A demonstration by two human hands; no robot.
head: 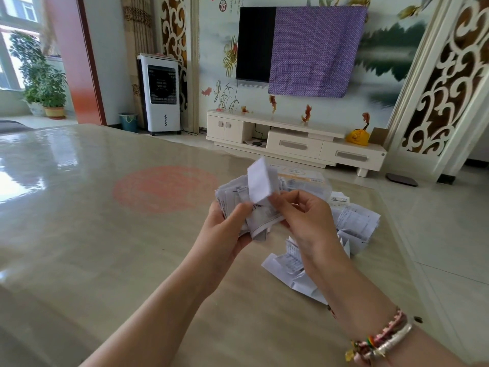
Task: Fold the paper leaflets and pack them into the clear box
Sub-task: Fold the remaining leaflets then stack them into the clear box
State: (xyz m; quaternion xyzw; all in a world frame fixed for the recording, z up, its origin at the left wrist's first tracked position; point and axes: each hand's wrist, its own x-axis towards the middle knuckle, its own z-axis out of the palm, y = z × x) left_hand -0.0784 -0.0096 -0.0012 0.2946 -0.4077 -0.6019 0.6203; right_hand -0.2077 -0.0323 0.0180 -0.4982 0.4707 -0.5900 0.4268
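Living room, glossy beige counter (119, 234) with a TV (255, 43) half under a purple cloth (315, 51) on the far wall. You hold both hands up over the counter, near its right side. Your left hand (225, 229) is curled round a bundle of leaflets (232, 197), thumb on top. Your right hand (304, 221) pinches a white folded leaflet (262, 181) between thumb and forefinger, its other fingers loosely bent — the leaflet stands tilted above the bundle. Loose leaflets (354, 223) lie on the counter under and right of your right hand. The clear box (304, 181) sits just behind your hands, partly hidden; can't tell how full it is.

Risks: the left grip looks loose, so the bundle may fan out or drop sheets when you reach for the box. The pinch is only at the leaflet's lower edge — the fold could spring open. Forearms are raised and angled inward, wrists close together.
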